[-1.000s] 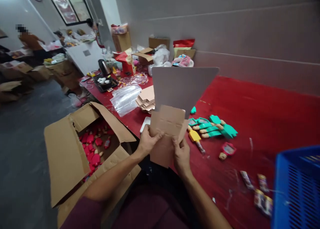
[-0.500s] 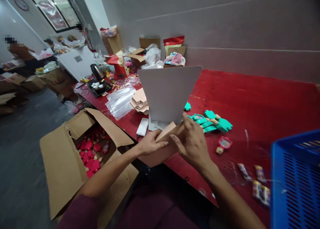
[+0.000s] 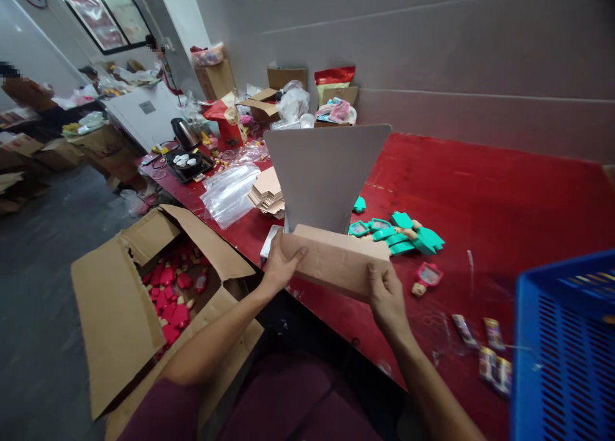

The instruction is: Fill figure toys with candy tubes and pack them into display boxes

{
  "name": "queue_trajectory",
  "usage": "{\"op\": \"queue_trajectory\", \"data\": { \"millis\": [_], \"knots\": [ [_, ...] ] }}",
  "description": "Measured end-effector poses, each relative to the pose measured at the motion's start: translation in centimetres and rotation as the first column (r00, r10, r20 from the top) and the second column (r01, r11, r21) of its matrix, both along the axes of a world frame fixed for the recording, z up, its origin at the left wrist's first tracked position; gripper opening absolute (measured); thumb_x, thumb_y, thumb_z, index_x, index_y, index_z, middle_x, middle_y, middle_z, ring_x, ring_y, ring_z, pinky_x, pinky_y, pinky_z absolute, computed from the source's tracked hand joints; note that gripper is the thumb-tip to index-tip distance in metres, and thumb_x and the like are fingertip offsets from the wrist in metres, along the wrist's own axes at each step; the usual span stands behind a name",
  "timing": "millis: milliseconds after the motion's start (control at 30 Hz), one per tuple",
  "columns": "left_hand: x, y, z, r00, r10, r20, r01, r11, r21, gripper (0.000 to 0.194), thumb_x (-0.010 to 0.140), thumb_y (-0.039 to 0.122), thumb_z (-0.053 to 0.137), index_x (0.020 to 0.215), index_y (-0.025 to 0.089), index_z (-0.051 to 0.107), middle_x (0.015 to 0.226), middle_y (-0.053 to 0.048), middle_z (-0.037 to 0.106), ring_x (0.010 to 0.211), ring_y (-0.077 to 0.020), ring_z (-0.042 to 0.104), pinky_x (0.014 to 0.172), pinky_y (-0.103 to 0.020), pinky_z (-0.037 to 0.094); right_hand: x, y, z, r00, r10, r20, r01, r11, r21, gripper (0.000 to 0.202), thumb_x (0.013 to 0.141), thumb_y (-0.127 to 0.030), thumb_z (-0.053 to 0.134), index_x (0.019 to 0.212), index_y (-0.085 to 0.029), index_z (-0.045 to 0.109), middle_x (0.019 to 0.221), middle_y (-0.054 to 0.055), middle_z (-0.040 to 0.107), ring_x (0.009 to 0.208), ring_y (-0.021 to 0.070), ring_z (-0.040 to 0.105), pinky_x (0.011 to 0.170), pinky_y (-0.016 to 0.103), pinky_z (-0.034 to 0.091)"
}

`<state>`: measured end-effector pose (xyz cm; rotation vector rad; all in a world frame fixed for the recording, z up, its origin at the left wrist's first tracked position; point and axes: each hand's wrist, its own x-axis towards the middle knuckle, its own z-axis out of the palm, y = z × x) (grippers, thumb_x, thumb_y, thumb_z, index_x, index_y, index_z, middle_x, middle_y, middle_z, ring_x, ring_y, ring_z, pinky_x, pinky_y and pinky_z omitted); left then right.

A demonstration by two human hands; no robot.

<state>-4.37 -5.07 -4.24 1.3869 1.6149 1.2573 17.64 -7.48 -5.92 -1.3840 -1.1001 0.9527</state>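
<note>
A small brown cardboard box (image 3: pixel 336 260) is held level over the front edge of the red table (image 3: pixel 480 191). My left hand (image 3: pixel 280 265) grips its left end, thumb on the near face. My right hand (image 3: pixel 390 303) closes round the right end. A wide grey cardboard panel (image 3: pixel 329 172) rises behind the box, flaring toward its top; the box hides where the two may join. Green plastic toy pieces (image 3: pixel 401 236) lie in a cluster right of the box. A pink-framed toy (image 3: pixel 429 274) lies nearer my right hand.
An open carton (image 3: pixel 113 319) of red toys stands at the left. The blue crate (image 3: pixel 560 338) is at the right, with small wrapped packets (image 3: pixel 487 361) beside it. Stacked card pieces (image 3: pixel 268 191), plastic bags (image 3: pixel 230 194) and a kettle (image 3: pixel 184 133) lie farther left.
The brown card under my hands has become a boxed shape with a flat top and front. My left hand has moved to its left end, my right hand lower at its right end.
</note>
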Motion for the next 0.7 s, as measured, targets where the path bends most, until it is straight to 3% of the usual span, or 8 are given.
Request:
{"op": "queue_trajectory", "data": {
  "millis": [133,200,233,300,400,500,567,700],
  "knots": [
    [0.3,-0.2,0.7,0.946,-0.249,0.208,0.270,0.960,-0.078,0.060,0.086,0.060,0.054,0.125,0.014,0.053,0.117,-0.014,0.063,0.109,-0.0262,0.060,0.097,-0.041,0.047,-0.5,-0.7,-1.5,0.990,-0.088,0.111,0.087,0.996,0.009,0.070,0.091,-0.064,0.038,0.139,-0.013,0.047,0.135,0.016,0.052,0.125,0.0282,0.048,0.106,0.045,0.037],
    [0.2,-0.9,0.8,0.960,-0.249,0.125,0.254,0.967,-0.026,0.057,0.089,0.053,0.054,0.133,0.017,0.049,0.122,-0.012,0.061,0.117,-0.0241,0.056,0.103,-0.039,0.043,-0.5,-1.3,-2.3,0.957,-0.181,0.228,0.162,0.982,0.101,0.074,0.094,-0.057,0.039,0.151,-0.013,0.026,0.145,0.019,0.041,0.131,0.0290,0.042,0.108,0.048,0.033],
    [0.0,-1.3,0.7,0.974,-0.225,0.039,0.225,0.974,0.005,0.059,0.089,0.049,0.056,0.139,0.019,0.044,0.127,-0.012,0.059,0.123,-0.0232,0.052,0.107,-0.039,0.039,-0.4,-1.7,-2.8,0.936,-0.205,0.285,0.172,0.975,0.138,0.074,0.095,-0.053,0.039,0.153,-0.013,0.020,0.142,0.020,0.044,0.126,0.0292,0.048,0.104,0.048,0.037],
    [-0.6,-2.2,0.2,0.965,-0.184,-0.187,0.192,0.981,0.023,0.064,0.090,0.042,0.056,0.147,0.022,0.035,0.129,-0.012,0.057,0.126,-0.0238,0.048,0.110,-0.041,0.035,-0.1,-2.4,-4.0,0.903,-0.161,0.398,0.106,0.982,0.156,0.066,0.096,-0.046,0.039,0.153,-0.016,0.024,0.125,0.019,0.059,0.106,0.0278,0.061,0.090,0.044,0.048],
    [-1.7,-3.3,-0.8,0.834,-0.208,-0.512,0.204,0.977,-0.065,0.063,0.091,0.035,0.054,0.149,0.022,0.033,0.127,-0.013,0.059,0.119,-0.0292,0.051,0.107,-0.048,0.037,0.4,-3.3,-6.1,0.814,0.039,0.579,-0.099,0.993,0.071,0.054,0.096,-0.041,0.036,0.144,-0.019,0.044,0.100,0.014,0.069,0.084,0.0263,0.066,0.072,0.038,0.052],
    [-2.4,-3.3,-1.3,0.740,-0.299,-0.603,0.222,0.954,-0.200,0.060,0.094,0.032,0.051,0.150,0.024,0.033,0.119,-0.013,0.063,0.106,-0.0292,0.058,0.096,-0.046,0.046,0.5,-3.0,-7.0,0.706,0.198,0.680,-0.223,0.973,-0.052,0.052,0.095,-0.041,0.036,0.137,-0.015,0.054,0.080,0.012,0.069,0.069,0.0267,0.064,0.061,0.037,0.051],
    [-2.7,-2.3,-1.2,0.752,-0.278,-0.597,0.214,0.961,-0.178,0.055,0.095,0.034,0.048,0.148,0.023,0.036,0.115,-0.013,0.064,0.102,-0.0276,0.061,0.093,-0.043,0.048,0.1,-1.8,-6.5,0.712,0.199,0.673,-0.240,0.970,-0.033,0.052,0.095,-0.039,0.036,0.136,-0.013,0.054,0.083,0.013,0.070,0.071,0.0264,0.064,0.063,0.037,0.051],
    [-3.0,1.6,-0.9,0.820,-0.071,-0.568,0.183,0.973,0.143,0.049,0.097,0.035,0.045,0.143,0.021,0.043,0.135,-0.013,0.050,0.121,-0.0239,0.053,0.102,-0.035,0.044,-1.0,3.4,-4.0,0.753,-0.012,0.658,-0.200,0.949,0.245,0.048,0.098,-0.032,0.035,0.140,-0.014,0.050,0.113,0.016,0.064,0.098,0.0240,0.062,0.085,0.037,0.050]
  ]
}}
